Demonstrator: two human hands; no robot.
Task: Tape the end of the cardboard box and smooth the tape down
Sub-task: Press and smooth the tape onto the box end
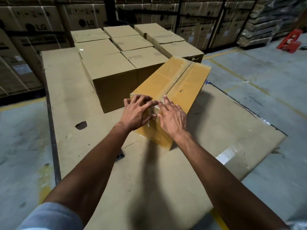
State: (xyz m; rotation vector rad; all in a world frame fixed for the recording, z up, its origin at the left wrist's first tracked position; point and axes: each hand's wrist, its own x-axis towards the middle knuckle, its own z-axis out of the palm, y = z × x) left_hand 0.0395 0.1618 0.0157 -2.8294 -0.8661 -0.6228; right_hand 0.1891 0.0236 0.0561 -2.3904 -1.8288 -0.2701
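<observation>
A long yellowish cardboard box [172, 83] lies on flattened cardboard, angled away to the upper right. Clear tape [178, 79] runs along its top centre seam and down over the near end. My left hand [137, 112] lies flat with fingers spread on the near top corner, left of the seam. My right hand [172, 117] presses flat on the near end, right of the seam, fingers apart. The two hands almost touch at the tape strip [155, 107] between them. No tape roll is visible.
A block of several closed brown boxes [114, 63] stands just left of and behind the box. The flattened cardboard sheet [149, 171] covers the concrete floor. Stacked printed cartons [33, 27] line the back wall. A red object [290, 41] lies far right.
</observation>
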